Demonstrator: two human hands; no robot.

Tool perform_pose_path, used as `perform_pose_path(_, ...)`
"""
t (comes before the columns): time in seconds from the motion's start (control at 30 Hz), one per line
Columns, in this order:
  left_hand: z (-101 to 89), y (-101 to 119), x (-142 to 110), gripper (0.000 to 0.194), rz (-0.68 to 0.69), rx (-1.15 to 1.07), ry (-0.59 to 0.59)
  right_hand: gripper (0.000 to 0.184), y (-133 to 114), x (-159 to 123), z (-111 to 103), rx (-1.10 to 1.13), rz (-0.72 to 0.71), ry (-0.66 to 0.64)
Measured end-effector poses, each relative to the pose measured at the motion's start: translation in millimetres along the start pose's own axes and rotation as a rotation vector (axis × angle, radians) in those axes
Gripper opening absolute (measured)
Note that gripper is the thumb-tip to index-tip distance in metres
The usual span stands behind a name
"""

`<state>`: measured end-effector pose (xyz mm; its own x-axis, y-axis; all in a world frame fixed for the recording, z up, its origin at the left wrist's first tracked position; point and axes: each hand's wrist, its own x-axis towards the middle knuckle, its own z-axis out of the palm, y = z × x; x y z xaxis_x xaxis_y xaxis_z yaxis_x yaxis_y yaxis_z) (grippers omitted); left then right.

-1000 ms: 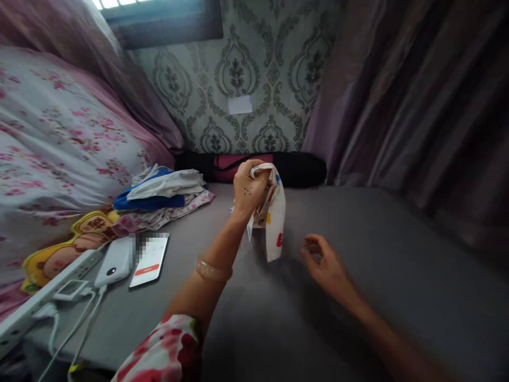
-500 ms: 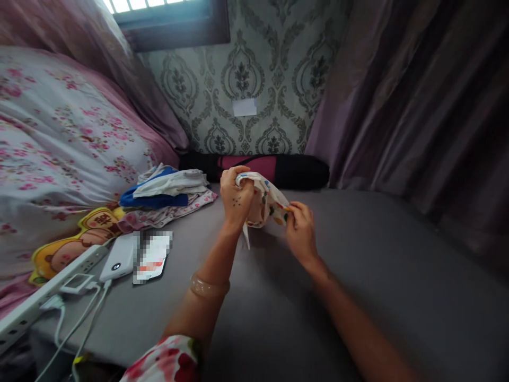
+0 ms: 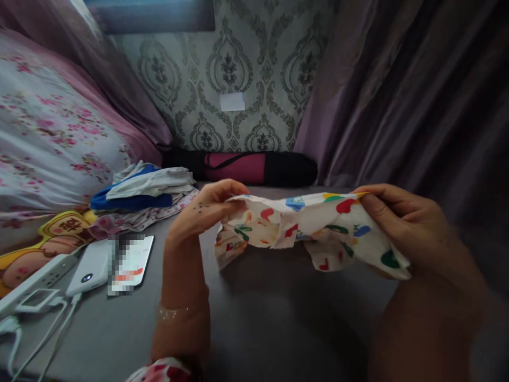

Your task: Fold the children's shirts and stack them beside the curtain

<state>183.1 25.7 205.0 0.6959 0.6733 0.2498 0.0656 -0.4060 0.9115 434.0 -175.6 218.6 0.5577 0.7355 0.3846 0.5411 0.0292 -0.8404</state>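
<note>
A white cloth garment (image 3: 306, 220) with a print of small red, green, blue and yellow shapes is stretched sideways in the air over the grey bed surface (image 3: 254, 318). Its exact kind is unclear because it hangs bunched and partly folded. At its left end, my left hand (image 3: 210, 207) pinches the top edge between thumb and fingers. My right hand (image 3: 413, 223) grips the top edge at the other end, thumb towards me. Loose folds droop below the edge between both hands.
To the left lies a pile of folded clothes (image 3: 147, 185). Nearer are a yellow cartoon cushion (image 3: 59, 239), a white power strip (image 3: 37, 284), a white power bank (image 3: 89, 268) with cables and a phone (image 3: 137, 265). A black and maroon long bag (image 3: 238, 167) rests against the wall.
My right hand, apart from the garment at first, took hold of its edge and moved right. The bunched cloth is now spread wide between my hands, closer to me.
</note>
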Motion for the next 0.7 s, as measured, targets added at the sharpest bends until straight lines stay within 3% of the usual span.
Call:
perform_pose_path(0.07,4.1,-11.8,3.2,0.026,-0.127,-0.014,-0.252,0.033,24.1,4.4,-10.8,-0.027,0.159,-0.171)
perform_pose_path(0.17,20.8,-42.1,16.8,0.027,-0.210,0.006,-0.431,0.035,73.0,13.9,-17.0,-0.174,0.262,-0.369)
perform_pose_path(0.3,48.5,-80.6,33.5,0.027,-0.258,0.117,-0.468,0.019,122.8,21.3,-16.8,-0.372,0.388,-0.531)
perform_pose_path(0.47,64.4,-101.1,38.0,0.030,-0.315,0.079,-0.439,0.010,144.6,25.8,-12.7,-0.435,0.506,-0.577)
perform_pose_path(0.6,64.9,-100.0,38.3,0.030,-0.310,0.002,-0.437,0.019,143.6,31.4,7.4,-0.455,0.340,-0.524)
perform_pose_path(0.7,64.3,-93.0,37.4,0.031,-0.320,-0.053,-0.444,0.040,132.9,34.8,36.8,-0.274,0.142,-0.584)
